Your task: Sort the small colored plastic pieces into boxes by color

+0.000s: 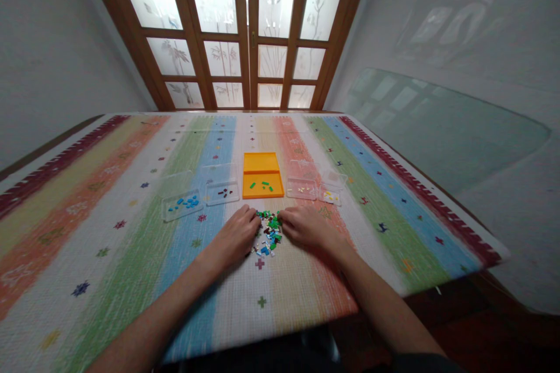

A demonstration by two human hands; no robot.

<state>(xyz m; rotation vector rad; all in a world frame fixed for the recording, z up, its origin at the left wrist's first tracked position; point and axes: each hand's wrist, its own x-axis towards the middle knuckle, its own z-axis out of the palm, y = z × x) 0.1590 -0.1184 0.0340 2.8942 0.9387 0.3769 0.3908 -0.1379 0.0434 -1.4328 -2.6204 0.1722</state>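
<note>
Left hand [243, 232], right hand [303, 225], both curled, flank pile of small multicoloured plastic bricks [273, 238]; cannot tell if either grips any. Open orange plastic box [261, 162] beyond.

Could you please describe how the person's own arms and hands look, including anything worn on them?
The left hand and right hand wear no gloves, and both forearms are bare. A dark sleeve edge shows by the right elbow. I see no watch or bracelet; rings are too small to judge.

Striped tablecloth [131, 245]: toy brick pile [272, 230], open orange case [261, 162], four clear boxes [223, 200].
</note>
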